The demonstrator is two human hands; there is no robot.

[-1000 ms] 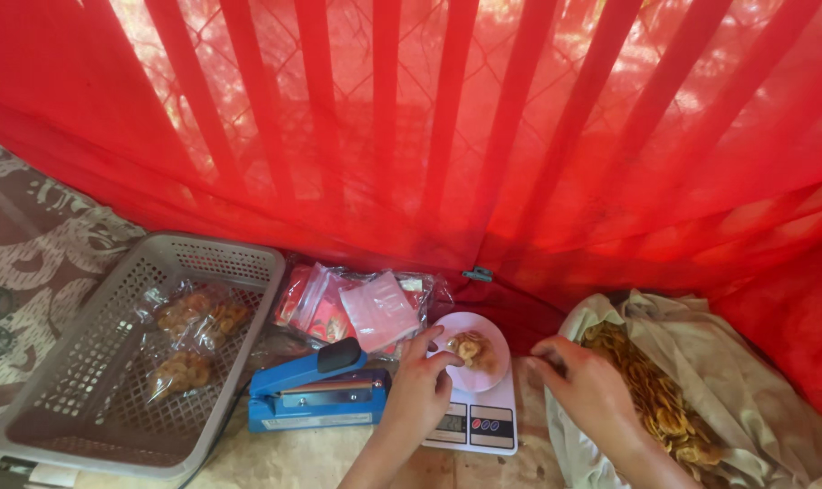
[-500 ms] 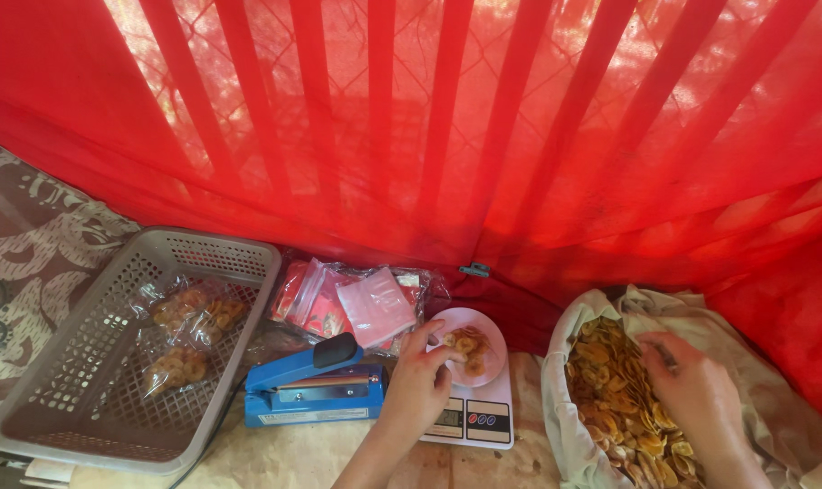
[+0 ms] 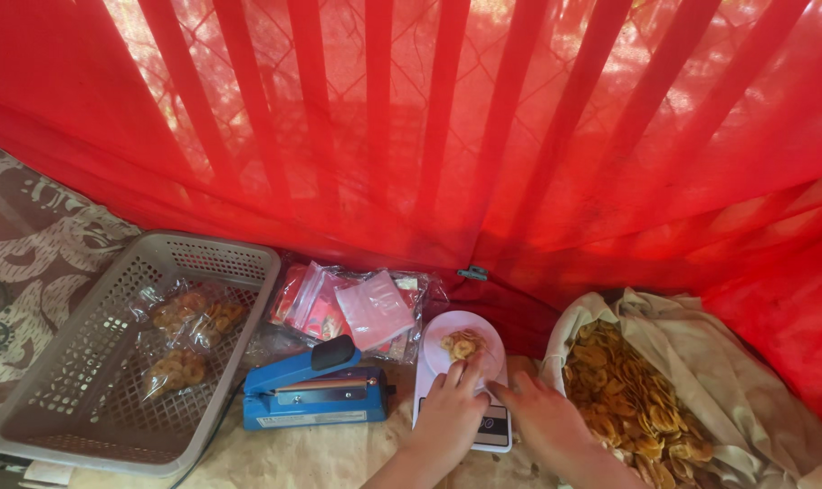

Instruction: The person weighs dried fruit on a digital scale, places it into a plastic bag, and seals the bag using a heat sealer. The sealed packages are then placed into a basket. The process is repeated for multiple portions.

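Observation:
A small white kitchen scale (image 3: 497, 427) lies on the floor with a round pale dish (image 3: 447, 330) on it, and a few yellow fried chips (image 3: 461, 345) lie in the dish. My left hand (image 3: 449, 415) reaches in from below and its fingertips grip the dish's near edge. My right hand (image 3: 545, 424) lies just right of it, fingers pointing at the dish and close to my left fingers. What my right hand holds is hidden. An open cloth sack (image 3: 701, 362) heaped with chips (image 3: 624, 394) sits to the right.
A blue heat sealer (image 3: 313, 391) stands left of the scale, its cord trailing down. A grey plastic basket (image 3: 239, 263) at far left holds packed chip bags (image 3: 186, 337). Pink and clear packets (image 3: 357, 306) lie behind the sealer. Red netting (image 3: 429, 136) hangs across the back.
My right hand has come back from the chip sack to the dish on the scale. My left hand stayed at the dish. The camera shifted slightly.

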